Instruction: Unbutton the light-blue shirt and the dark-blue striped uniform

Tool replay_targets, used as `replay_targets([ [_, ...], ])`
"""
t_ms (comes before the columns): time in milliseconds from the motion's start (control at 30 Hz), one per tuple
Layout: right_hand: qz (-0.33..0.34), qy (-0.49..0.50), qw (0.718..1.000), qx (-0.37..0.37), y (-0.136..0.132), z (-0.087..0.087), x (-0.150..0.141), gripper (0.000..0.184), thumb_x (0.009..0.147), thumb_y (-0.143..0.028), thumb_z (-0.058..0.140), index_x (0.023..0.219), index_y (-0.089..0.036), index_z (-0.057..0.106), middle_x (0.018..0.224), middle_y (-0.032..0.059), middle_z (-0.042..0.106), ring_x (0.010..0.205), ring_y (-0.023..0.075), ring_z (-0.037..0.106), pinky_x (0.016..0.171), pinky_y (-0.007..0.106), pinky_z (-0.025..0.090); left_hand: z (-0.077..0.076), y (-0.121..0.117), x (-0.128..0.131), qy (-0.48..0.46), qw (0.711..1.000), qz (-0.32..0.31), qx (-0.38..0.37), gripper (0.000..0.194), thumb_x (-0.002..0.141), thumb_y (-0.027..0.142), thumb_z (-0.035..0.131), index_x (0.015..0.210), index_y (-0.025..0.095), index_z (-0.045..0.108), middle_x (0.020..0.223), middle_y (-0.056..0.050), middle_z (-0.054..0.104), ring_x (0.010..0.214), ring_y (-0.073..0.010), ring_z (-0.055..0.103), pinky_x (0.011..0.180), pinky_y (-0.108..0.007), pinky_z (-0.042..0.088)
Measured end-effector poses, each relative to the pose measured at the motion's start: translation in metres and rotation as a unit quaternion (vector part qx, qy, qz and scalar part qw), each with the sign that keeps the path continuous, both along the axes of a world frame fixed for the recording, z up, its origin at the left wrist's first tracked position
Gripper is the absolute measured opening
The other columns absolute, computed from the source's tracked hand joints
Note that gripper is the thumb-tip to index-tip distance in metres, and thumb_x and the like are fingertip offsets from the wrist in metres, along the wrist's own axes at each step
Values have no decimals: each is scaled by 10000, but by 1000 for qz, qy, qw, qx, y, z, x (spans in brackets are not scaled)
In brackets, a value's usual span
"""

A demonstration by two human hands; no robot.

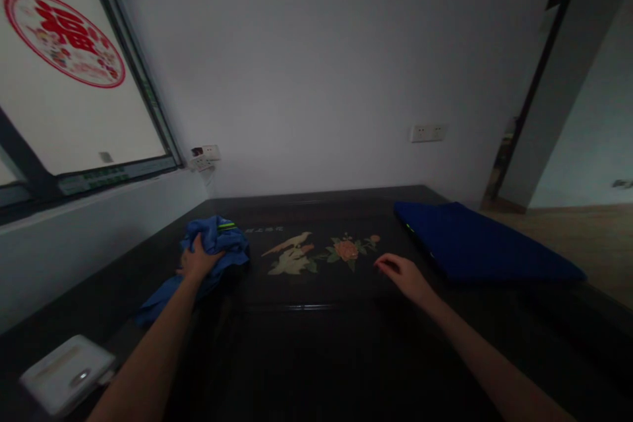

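The left hand (200, 260) clutches the crumpled cloth (215, 234) at the table's (306, 369) left; the right hand (399, 271) has curled fingers, whether meeting I cannot tell. Pulled nearer, the cloth's loose end could snag the white case (66, 369) and shift it.

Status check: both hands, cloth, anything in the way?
Left hand grasping crumpled blue cloth. Right hand near flower decoration, nothing visible in it. Flat blue piece on right. White case beside left forearm, possible snag.
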State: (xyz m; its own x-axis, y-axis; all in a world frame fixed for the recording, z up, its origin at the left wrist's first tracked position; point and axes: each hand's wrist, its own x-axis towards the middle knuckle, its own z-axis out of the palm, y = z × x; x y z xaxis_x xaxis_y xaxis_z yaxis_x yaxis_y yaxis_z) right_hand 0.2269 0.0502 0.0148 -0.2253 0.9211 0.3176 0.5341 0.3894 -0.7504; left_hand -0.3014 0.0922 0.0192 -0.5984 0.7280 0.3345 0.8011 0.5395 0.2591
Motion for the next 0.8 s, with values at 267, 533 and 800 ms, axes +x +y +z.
replay_targets([
  [267,-203,-115,969,82,34,-3,84,297,798,-327,472,1006,-175,619,1010,108,646,949,249,592,849,384,453,16,-6,52,73,993,-86,18,650,824,460,496,1421,309,287,1514,-148,179,1379,-429,86,954,-753,148],
  [533,-381,-335,861,-32,39,-45,126,570,856,-429,471,1371,-196,401,1424,203,374,1299,417,315,932,689,271,-30,-4,72,71,989,-110,-73,477,905,439,360,1369,339,409,1482,-92,304,1380,-437,-55,919,-775,173],
  [800,-384,-317,867,-11,43,-55,125,467,904,-202,292,1339,-169,459,1389,171,452,1309,320,363,987,653,265,-14,-19,87,134,986,-100,11,573,904,361,412,1439,389,209,1561,-71,14,1391,-402,20,907,-767,220],
])
